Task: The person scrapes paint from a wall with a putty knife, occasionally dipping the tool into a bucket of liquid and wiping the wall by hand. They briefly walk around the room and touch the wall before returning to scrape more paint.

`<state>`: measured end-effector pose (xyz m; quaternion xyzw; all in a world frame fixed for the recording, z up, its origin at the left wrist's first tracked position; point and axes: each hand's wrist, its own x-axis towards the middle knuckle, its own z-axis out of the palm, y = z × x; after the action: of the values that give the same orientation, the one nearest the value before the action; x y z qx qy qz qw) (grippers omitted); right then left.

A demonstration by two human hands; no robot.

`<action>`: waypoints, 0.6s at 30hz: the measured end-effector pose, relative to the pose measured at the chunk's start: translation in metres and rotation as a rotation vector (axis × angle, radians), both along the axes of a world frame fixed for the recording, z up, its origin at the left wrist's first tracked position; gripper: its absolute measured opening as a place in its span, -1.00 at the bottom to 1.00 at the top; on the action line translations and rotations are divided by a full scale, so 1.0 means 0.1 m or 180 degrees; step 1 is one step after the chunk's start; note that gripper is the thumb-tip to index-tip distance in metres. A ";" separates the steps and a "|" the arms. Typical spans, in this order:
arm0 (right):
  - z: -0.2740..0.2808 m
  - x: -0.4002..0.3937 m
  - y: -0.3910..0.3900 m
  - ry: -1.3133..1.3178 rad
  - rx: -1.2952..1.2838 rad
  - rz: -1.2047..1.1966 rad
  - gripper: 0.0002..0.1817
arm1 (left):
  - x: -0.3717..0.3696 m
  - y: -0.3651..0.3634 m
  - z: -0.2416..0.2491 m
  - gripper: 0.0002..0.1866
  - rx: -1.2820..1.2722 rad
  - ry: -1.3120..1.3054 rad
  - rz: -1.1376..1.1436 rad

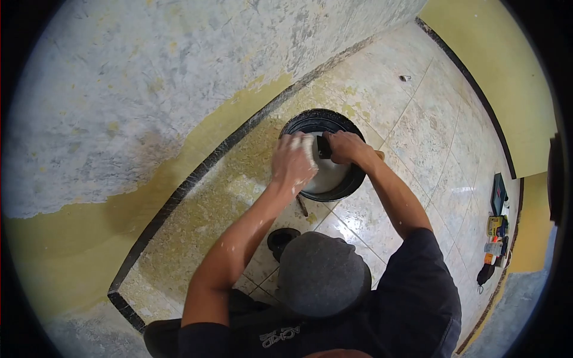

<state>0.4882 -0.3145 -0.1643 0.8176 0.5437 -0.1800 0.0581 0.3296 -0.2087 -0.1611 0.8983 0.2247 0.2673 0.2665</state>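
A black bucket (351, 190) stands on the tiled floor with milky white liquid or paste (328, 176) inside. My right hand (347, 147) is over its far right side, fingers closed round a black flat-edged tool (323, 147); its exact kind is hard to see. My left hand (293, 160) is at the bucket's left side, with white smears on the knuckles and fingers. Its fingers are curled close to the black tool, and what they grip, if anything, is hidden. A tan handle end (380, 155) shows just past my right wrist.
A thin brown stick-like piece (302, 206) and a black round object (282, 241) lie near the bucket. The patchy wall (149, 107) rises on the left above a dark skirting strip (197, 173). Several bottles and containers (496, 227) line the right wall. A small scrap (405, 78) lies farther off.
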 end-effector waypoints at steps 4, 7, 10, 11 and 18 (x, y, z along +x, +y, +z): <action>0.30 -0.16 -0.22 -0.0347 0.0190 -0.0763 -0.57 | 0.68 0.10 -0.37 -0.61 0.0407 0.2598 -0.1560; 0.38 -0.23 -0.44 -0.0472 0.0732 -0.0991 -0.60 | 1.12 0.12 -1.08 -0.67 0.0461 0.3523 -0.1871; 0.47 -0.36 -0.54 -0.0221 0.1108 -0.0979 -0.54 | 1.22 0.10 -1.43 -0.68 0.0559 0.3917 -0.1960; 0.49 -0.45 -0.54 -0.0096 0.1085 -0.0937 -0.49 | 1.15 0.03 -1.35 -0.67 0.0490 0.3575 -0.1606; 0.10 -0.71 -0.22 -0.0154 0.0453 -0.0746 -0.34 | 1.34 0.13 -1.69 -0.58 -0.0286 0.3758 -0.1831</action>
<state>0.4176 -0.3362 -0.1548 0.8817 0.4543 -0.1268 -0.0085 0.4632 -0.1955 -0.3304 0.9063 0.0950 -0.3619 0.1965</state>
